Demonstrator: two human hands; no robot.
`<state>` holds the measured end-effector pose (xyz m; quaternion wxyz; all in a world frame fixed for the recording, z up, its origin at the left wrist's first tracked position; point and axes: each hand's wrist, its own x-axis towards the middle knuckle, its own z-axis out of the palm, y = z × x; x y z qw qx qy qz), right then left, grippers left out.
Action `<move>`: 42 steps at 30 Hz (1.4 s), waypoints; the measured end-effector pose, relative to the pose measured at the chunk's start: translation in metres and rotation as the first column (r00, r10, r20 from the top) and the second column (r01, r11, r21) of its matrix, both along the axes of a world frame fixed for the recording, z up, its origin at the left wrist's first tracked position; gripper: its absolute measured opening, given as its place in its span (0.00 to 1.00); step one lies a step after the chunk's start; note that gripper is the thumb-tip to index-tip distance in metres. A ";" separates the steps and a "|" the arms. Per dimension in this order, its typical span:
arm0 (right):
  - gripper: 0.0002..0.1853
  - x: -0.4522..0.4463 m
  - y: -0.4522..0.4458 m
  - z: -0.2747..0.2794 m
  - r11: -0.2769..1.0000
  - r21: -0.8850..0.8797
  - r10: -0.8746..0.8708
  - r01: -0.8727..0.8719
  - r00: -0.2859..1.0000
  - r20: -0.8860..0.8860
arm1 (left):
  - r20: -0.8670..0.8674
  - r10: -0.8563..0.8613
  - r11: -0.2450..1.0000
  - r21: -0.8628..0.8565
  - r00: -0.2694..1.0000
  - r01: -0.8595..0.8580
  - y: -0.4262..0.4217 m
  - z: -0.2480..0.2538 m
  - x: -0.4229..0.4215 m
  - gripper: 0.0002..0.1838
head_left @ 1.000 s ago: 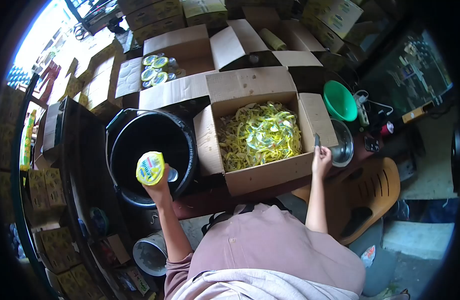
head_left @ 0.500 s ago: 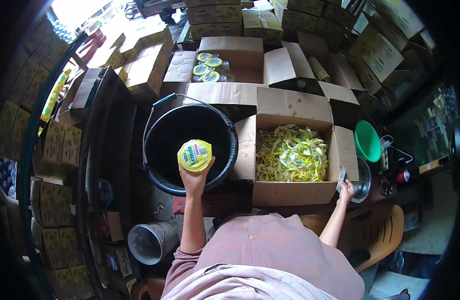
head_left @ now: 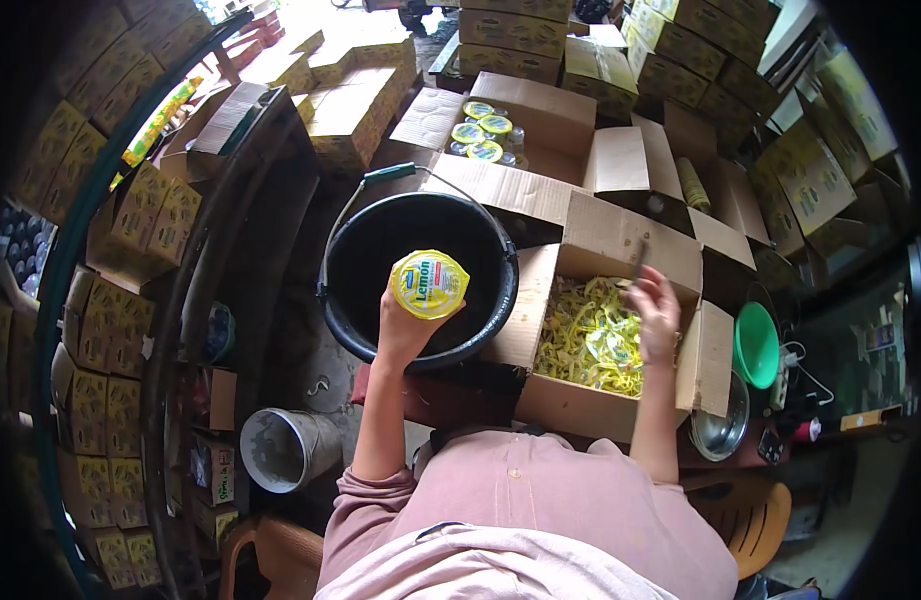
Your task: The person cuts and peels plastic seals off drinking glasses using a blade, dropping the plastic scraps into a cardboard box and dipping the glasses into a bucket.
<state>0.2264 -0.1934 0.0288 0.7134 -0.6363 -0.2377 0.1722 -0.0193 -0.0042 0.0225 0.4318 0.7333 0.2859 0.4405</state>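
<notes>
The left hand point(head_left: 403, 328) is curled around a cup point(head_left: 429, 284) with a yellow lid that says "Lemon". The cup is up over the black bucket point(head_left: 355, 250), with its lid facing the head camera. The hand and lid hide most of its sides, so I cannot tell how full it is.

It looks light enough for one hand. The sides may be thin and bend if squeezed hard, and they could be slippery if wet. The lid looks thin too, and a sharp thing could poke it. The best place to hold it is around the side, just under the rim.

The right hand point(head_left: 657, 312) has its fingers pinched on a thin dark tool point(head_left: 638, 262), too blurry to name. It is above the cardboard box point(head_left: 580, 400) of curly yellow strips point(head_left: 590, 340). More lidded cups point(head_left: 495, 125) sit in another open box point(head_left: 552, 112) farther back.
</notes>
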 end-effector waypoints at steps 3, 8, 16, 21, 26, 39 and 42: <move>0.22 -0.034 0.055 0.007 0.953 -0.037 0.304 -0.302 0.940 0.156 | 0.059 -0.018 0.998 -0.067 0.998 0.022 0.009 -0.024 -0.002 0.31; 0.22 -0.074 0.093 0.036 0.877 -0.237 0.464 -0.418 0.607 0.646 | -0.028 -0.002 1.000 -0.008 1.000 0.001 0.007 -0.017 -0.005 0.27; 0.21 -0.096 0.108 0.045 0.798 -0.460 0.525 -0.390 0.074 0.848 | 0.004 -0.098 0.994 -0.052 0.995 0.098 0.002 -0.009 -0.004 0.28; 0.20 -0.101 0.112 0.043 0.781 -0.490 0.551 -0.387 0.057 0.833 | 0.007 -0.104 0.992 -0.071 0.995 0.104 0.004 -0.012 -0.007 0.30; 0.21 -0.102 0.117 0.037 0.769 -0.489 0.555 -0.411 0.049 0.831 | 0.028 -0.107 0.987 -0.115 0.994 0.110 0.005 -0.012 -0.007 0.30; 0.20 -0.071 0.098 0.048 0.728 -0.610 0.636 -0.314 -0.024 0.771 | 0.026 -0.047 0.996 -0.069 0.999 0.049 0.007 -0.013 -0.005 0.27; 0.19 -0.057 0.093 0.054 0.763 -0.562 0.594 -0.319 0.005 0.804 | 0.026 -0.031 0.998 -0.055 0.999 0.033 0.005 -0.010 -0.005 0.27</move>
